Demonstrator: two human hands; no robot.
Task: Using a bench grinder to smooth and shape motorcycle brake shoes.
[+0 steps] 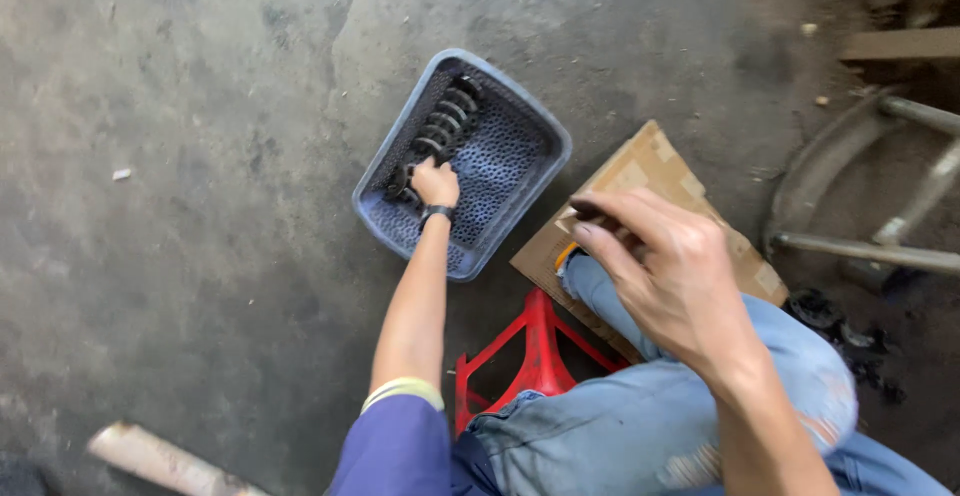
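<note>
My left hand (435, 183) reaches down into a blue-grey perforated plastic basket (530, 131) on the concrete floor and grips the near end of a dark metal coil spring (447, 116) lying along the basket's left side. A dark band sits on that wrist. My right hand (660, 266) hovers close to the camera above my knee, fingers curled loosely and apart, with nothing visible in it.
A flattened piece of brown cardboard (650, 161) lies right of the basket. I sit on a red plastic stool (530, 351). Metal pipes and a curved frame (850, 246) stand at the right, dark greasy parts (835, 321) beside them. A pale bar (160, 456) lies bottom left.
</note>
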